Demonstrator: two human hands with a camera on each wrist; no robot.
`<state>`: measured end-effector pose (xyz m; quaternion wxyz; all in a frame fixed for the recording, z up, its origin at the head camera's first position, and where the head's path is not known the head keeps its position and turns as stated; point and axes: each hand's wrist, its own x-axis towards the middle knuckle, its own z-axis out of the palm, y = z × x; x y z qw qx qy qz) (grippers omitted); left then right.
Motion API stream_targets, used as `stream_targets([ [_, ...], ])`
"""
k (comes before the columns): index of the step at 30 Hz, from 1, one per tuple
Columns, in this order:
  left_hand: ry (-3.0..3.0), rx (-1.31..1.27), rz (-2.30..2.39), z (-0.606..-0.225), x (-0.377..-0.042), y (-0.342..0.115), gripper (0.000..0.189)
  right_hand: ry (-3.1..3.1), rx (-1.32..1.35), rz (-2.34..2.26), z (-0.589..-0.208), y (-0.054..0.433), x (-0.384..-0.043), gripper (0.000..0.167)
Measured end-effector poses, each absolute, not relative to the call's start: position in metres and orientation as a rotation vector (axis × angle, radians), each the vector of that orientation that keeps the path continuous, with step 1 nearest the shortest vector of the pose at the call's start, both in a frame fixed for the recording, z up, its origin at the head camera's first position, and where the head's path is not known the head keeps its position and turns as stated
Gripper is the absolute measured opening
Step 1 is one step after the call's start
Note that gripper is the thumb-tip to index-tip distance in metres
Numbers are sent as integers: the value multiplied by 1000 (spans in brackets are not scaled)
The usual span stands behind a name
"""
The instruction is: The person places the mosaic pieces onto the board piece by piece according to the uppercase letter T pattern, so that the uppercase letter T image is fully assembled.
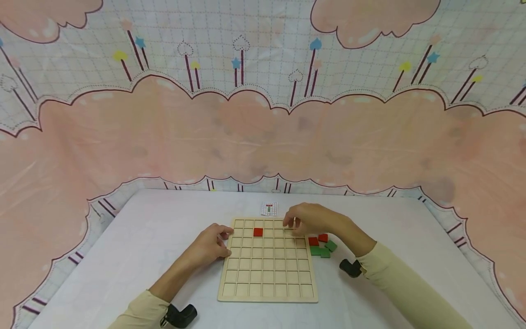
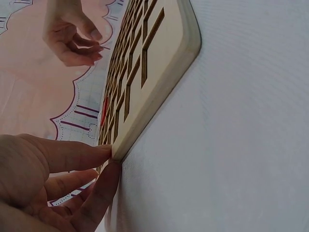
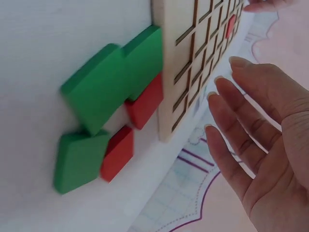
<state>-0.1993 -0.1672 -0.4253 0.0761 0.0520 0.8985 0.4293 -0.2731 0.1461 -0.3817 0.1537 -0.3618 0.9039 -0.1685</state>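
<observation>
A pale wooden grid board [image 1: 267, 299] lies on the table with one red square tile [image 1: 258, 232] in a cell near its upper left. At the board's left edge rests my left hand [image 1: 209, 245], thumb and finger apart along the rim. Its fingertips touch the wooden edge in the left wrist view. My right hand [image 1: 311, 218] hovers over the board's upper right corner. In the right wrist view its fingers [image 3: 236, 116] are loosely bent, with nothing between them.
Beside the board's right edge lie loose tiles: two red tiles [image 3: 117, 153] and three green tiles [image 3: 99, 87], some overlapping. A small printed card [image 1: 269, 209] with a red and green pattern lies beyond the far edge. A patterned curtain [image 1: 246, 137] hangs behind the table.
</observation>
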Motion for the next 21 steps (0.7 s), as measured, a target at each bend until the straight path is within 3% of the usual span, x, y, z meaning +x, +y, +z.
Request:
stream_targets([
  [21, 2698, 164, 1277, -425, -199, -168, 55, 2641, -910, -540, -387, 188, -260, 19],
])
